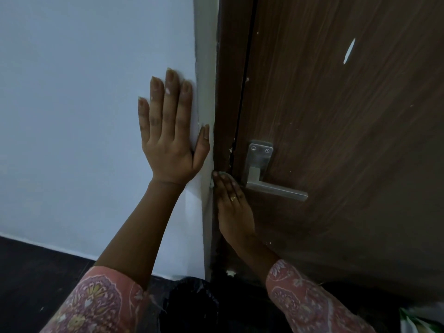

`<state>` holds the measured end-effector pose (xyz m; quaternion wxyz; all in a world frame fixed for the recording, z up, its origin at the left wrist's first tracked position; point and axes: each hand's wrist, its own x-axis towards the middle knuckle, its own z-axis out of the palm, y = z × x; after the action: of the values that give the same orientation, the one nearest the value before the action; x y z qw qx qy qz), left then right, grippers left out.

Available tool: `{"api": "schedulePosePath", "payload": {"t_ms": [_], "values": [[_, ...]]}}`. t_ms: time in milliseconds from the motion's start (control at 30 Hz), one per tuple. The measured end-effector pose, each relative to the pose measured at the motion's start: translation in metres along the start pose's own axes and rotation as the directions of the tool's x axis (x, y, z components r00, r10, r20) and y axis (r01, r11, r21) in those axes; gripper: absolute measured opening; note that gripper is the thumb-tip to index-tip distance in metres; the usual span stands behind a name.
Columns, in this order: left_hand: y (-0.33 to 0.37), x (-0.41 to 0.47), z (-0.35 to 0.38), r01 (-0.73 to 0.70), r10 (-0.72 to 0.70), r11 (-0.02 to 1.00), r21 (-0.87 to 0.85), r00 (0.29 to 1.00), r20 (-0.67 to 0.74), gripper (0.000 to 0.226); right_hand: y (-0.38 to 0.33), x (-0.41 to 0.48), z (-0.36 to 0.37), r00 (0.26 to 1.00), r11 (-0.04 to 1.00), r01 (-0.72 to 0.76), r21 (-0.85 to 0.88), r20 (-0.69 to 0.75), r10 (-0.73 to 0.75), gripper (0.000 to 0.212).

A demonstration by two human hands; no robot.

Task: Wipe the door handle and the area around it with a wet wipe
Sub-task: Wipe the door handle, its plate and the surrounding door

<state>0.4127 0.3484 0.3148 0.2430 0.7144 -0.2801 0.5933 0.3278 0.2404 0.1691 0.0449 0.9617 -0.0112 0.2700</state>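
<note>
A silver lever door handle (pixel 276 189) on a steel plate (pixel 260 157) sits on the dark brown wooden door (pixel 348 140). My right hand (pixel 234 207) lies flat against the door frame just left of the handle, pressing a pale wet wipe (pixel 217 179) whose edge shows at the fingertips. There is a ring on one of its fingers. My left hand (pixel 168 135) is spread flat on the white wall (pixel 72 116) beside the frame, holding nothing.
A brown door frame (pixel 228 92) runs between wall and door, with a dark gap along it. The door has white chips and scuffs (pixel 349 51). Dark floor (pixel 28 284) lies below, and a dark bag-like object (pixel 192 306) sits at the foot of the frame.
</note>
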Motion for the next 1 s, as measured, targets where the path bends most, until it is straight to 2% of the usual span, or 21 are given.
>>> {"api": "schedulePosePath", "payload": {"t_ms": [133,200,233,333,500,600,667,700,800,867,1000], "values": [[-0.001,0.000,0.001,-0.001,0.001,1.000,0.013,1.000,-0.002,0.064,0.007,-0.013,0.005,0.994,0.997,0.039,-0.073,0.104,-0.031,0.062],[-0.001,0.000,0.001,-0.003,0.004,1.000,0.014,1.000,-0.007,0.065,0.017,-0.023,0.012,0.980,0.978,0.118,-0.172,0.178,-0.087,0.068],[0.000,0.000,0.001,-0.002,0.003,1.000,0.017,1.000,-0.007,0.065,0.021,-0.026,0.015,0.980,0.981,0.112,-0.158,0.184,-0.082,0.073],[-0.001,-0.001,0.002,-0.005,0.005,1.000,0.012,1.000,-0.003,0.066,0.022,-0.016,0.015,0.994,0.989,0.077,-0.129,0.089,-0.065,0.081],[0.000,0.000,0.001,-0.002,0.002,1.000,0.003,1.000,0.001,0.065,0.015,0.019,-0.008,0.985,0.874,0.167,-0.456,0.034,-0.170,0.068],[-0.001,0.000,0.000,0.000,0.000,1.000,0.010,1.000,0.006,0.064,0.023,-0.001,0.009,0.970,0.900,0.220,-0.375,0.177,-0.163,0.067],[-0.001,-0.001,-0.001,-0.008,0.008,1.000,0.006,1.000,0.014,0.065,0.035,-0.020,0.017,0.965,0.927,0.239,-0.290,0.175,-0.194,0.068],[-0.001,-0.001,-0.001,-0.020,0.020,1.000,0.012,1.000,0.019,0.066,0.042,-0.026,0.021,0.950,0.916,0.295,-0.271,0.187,-0.251,0.072],[-0.003,0.001,-0.002,-0.058,0.058,0.998,0.013,0.998,0.035,0.067,0.068,-0.035,0.021,0.910,0.839,0.412,-0.355,0.203,-0.361,0.074],[-0.002,0.001,-0.003,-0.062,0.061,0.998,0.013,0.998,0.030,0.068,0.085,-0.039,0.022,0.907,0.809,0.421,-0.410,0.215,-0.362,0.076],[-0.001,0.000,-0.002,-0.057,0.057,0.998,-0.002,0.998,0.006,0.068,0.104,-0.050,0.019,0.912,0.741,0.411,-0.530,0.253,-0.324,0.059]]}}
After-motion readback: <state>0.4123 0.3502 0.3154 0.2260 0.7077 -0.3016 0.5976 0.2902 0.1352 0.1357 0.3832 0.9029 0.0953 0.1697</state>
